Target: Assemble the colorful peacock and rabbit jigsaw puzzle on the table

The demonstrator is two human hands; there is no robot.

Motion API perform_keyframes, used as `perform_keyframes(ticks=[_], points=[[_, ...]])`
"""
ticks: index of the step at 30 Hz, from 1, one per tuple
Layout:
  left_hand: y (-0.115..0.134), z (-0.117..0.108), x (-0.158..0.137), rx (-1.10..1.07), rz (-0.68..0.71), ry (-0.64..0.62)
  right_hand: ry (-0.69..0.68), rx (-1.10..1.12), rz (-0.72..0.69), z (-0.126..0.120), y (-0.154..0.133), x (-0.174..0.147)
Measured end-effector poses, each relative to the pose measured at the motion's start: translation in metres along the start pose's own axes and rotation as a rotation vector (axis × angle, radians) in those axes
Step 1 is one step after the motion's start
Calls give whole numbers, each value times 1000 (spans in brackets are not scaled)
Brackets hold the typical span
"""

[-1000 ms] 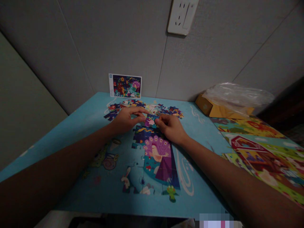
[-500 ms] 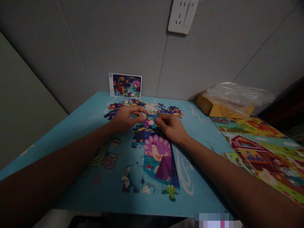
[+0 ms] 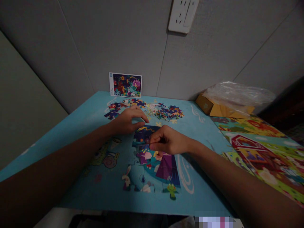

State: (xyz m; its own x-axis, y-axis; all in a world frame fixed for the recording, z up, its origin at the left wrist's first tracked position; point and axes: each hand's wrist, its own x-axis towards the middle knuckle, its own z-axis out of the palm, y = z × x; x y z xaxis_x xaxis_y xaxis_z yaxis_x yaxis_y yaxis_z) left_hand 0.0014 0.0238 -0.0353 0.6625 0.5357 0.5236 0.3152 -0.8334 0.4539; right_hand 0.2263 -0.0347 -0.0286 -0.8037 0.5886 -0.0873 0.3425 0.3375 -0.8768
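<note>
My right hand (image 3: 169,139) pinches a puzzle piece (image 3: 144,155) with pink, white and blue print by its upper edge. It holds the piece over the partly assembled jigsaw puzzle (image 3: 165,169), covering part of the pink peacock. Whether the piece touches the puzzle, I cannot tell. My left hand (image 3: 130,120) hovers by the puzzle's far left corner, thumb and fingers apart with nothing between them. Loose puzzle pieces (image 3: 169,111) lie in a pile beyond my hands, and more pieces (image 3: 114,109) are behind my left hand.
A picture card (image 3: 125,85) leans against the wall at the back of the blue table (image 3: 80,126). At the right are a yellow box (image 3: 223,110) with a clear plastic bag (image 3: 239,95) on it, and colourful farm-picture boards (image 3: 263,152). A wall socket (image 3: 182,15) is above.
My right hand has brought the piece toward me and down over the peacock area. My left hand has let go of it and stays near the puzzle's far edge.
</note>
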Motion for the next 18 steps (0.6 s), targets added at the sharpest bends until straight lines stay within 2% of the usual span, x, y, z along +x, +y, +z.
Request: perform_keyframes(ticks=[5,14,18], points=[[-1,2,-1,66,67,-153,13,-138,-48,2,-1,-1],[-2,2,-2,103,37,-232,25,-232,-120,8,-10,-2],[-4,3,-3,94,36,-250,-14,-265,-164,12,-20,-4]])
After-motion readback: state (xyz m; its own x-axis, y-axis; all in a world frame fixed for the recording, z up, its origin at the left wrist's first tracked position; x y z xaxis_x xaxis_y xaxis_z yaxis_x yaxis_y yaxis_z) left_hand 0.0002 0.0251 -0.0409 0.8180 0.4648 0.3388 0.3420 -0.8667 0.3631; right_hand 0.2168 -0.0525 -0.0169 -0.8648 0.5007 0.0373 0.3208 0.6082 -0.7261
